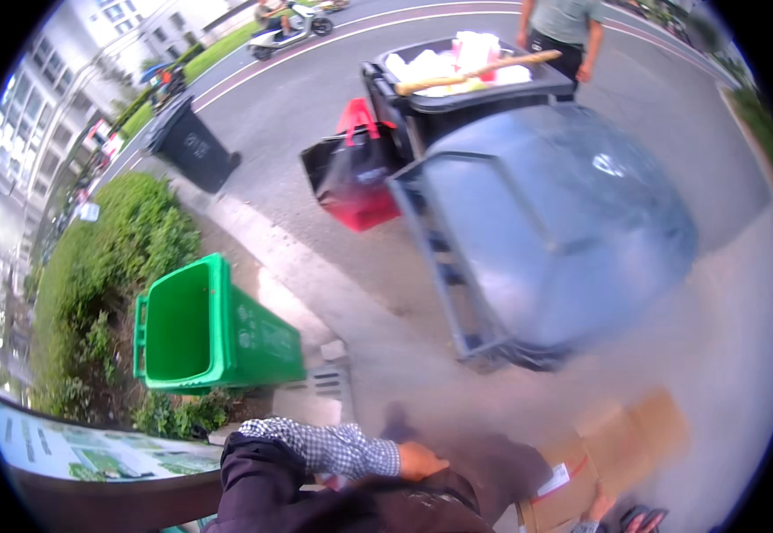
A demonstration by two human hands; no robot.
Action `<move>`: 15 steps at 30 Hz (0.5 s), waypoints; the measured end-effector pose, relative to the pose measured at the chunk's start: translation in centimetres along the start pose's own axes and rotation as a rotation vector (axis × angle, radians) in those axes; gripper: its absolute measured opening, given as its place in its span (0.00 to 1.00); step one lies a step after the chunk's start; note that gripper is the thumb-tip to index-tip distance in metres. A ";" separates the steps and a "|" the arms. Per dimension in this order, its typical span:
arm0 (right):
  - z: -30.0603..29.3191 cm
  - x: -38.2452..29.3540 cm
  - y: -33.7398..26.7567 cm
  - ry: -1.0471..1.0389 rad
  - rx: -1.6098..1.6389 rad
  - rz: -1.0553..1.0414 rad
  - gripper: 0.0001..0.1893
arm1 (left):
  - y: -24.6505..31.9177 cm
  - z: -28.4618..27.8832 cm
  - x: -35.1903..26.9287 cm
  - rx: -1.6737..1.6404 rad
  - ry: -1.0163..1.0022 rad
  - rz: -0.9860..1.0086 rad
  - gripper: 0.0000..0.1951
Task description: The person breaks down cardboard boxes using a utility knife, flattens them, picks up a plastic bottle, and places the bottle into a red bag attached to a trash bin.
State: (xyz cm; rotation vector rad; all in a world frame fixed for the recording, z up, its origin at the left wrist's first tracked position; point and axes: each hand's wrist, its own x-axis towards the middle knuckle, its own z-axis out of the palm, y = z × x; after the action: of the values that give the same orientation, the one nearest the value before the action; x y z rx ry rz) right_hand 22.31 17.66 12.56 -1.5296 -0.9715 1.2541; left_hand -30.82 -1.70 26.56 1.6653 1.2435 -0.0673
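Observation:
A flattened brown cardboard box [563, 490] with a white label and red tape lies at the lower right, its far end blurred. On its lower edge is my right hand [601, 504], gripping the cardboard; part of this hand is hidden. My left hand [423, 462], below a black-and-white checked sleeve, lies against dark clothing [353, 503] at the bottom middle. Its fingers are mostly hidden, so whether it holds anything does not show. Beyond both hands stands a large blue-grey object [559, 220] with a frame along its left side, too blurred to name exactly.
An open green wheeled bin [263, 343] stands left by shrubs [126, 226]. Behind the blue-grey object are a full black bin [466, 106] with a wooden handle across it, a red-and-black bag [363, 193] and a person [563, 33]. Another dark bin [193, 150] stands by the kerb.

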 end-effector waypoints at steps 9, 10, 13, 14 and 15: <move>-12.3 10.2 -9.9 0.215 -0.233 0.194 0.27 | 13.2 5.9 20.5 0.075 0.078 0.137 0.10; -13.3 10.5 -12.0 0.276 -0.218 0.181 0.25 | 15.2 5.7 22.5 0.039 0.006 0.117 0.11; -13.9 10.2 -11.0 0.317 -0.121 0.152 0.26 | 14.6 4.4 22.3 -0.019 -0.191 0.097 0.16; -14.4 10.8 -11.6 0.320 -0.095 0.155 0.26 | 15.0 3.7 23.3 -0.008 -0.261 0.125 0.17; -14.6 11.9 -13.0 0.336 -0.047 0.197 0.26 | 15.1 2.8 24.7 0.010 -0.337 0.157 0.18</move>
State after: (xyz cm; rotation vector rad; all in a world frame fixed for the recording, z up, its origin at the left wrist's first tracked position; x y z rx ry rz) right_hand 38.42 30.29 22.91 -1.8365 -0.6482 1.0643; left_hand -6.73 13.85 21.48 1.6737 0.8589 -0.2472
